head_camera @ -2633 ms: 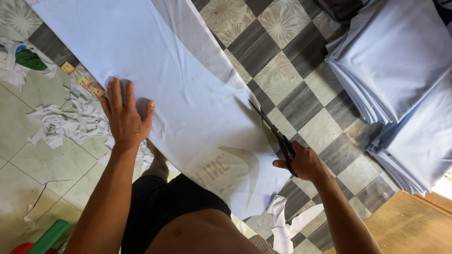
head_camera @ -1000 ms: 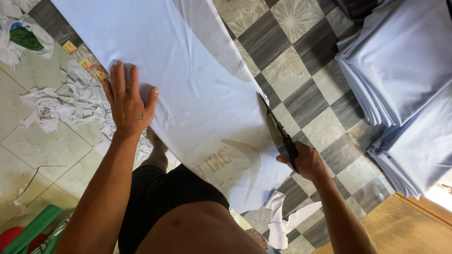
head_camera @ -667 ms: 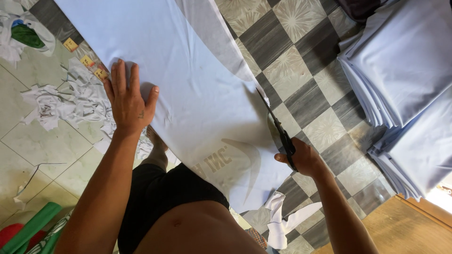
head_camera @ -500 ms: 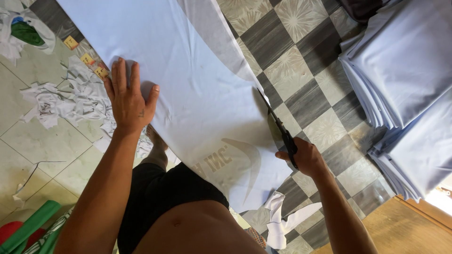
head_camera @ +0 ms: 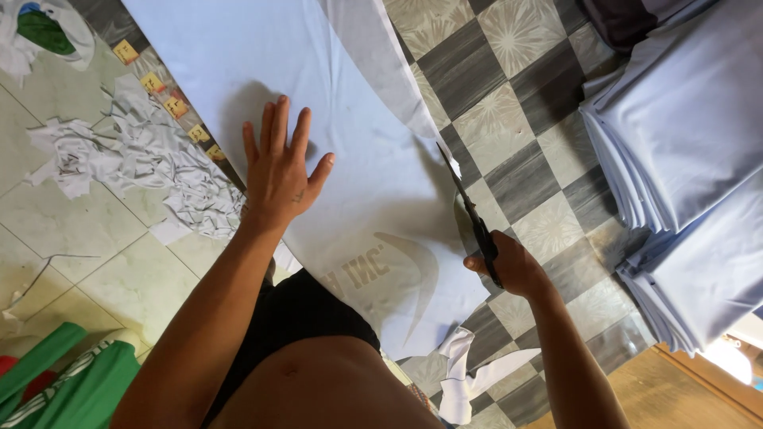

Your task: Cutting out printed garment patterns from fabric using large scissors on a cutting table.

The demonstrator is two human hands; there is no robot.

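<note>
A long sheet of pale blue fabric [head_camera: 262, 71] lies flat on the tiled floor, with a faint printed shape near its close end. My left hand [head_camera: 278, 171] presses flat on it, fingers spread. My right hand [head_camera: 509, 266] grips black scissors [head_camera: 470, 214] at the fabric's right edge, blades pointing away from me along the cut. A narrow cut strip [head_camera: 373, 63] lies beside the sheet on the right.
A stack of folded pale blue fabric [head_camera: 691, 151] sits at the right. White fabric scraps [head_camera: 151, 167] and small yellow tags [head_camera: 151, 82] lie at the left. Green cloth [head_camera: 71, 381] is at the bottom left, white offcuts [head_camera: 469, 377] near my knee, a wooden surface [head_camera: 683, 397] at bottom right.
The scissors and my right hand have advanced a little along the fabric's right edge, lengthening the cut. My left hand stays pressed on the sheet, shifted slightly forward.
</note>
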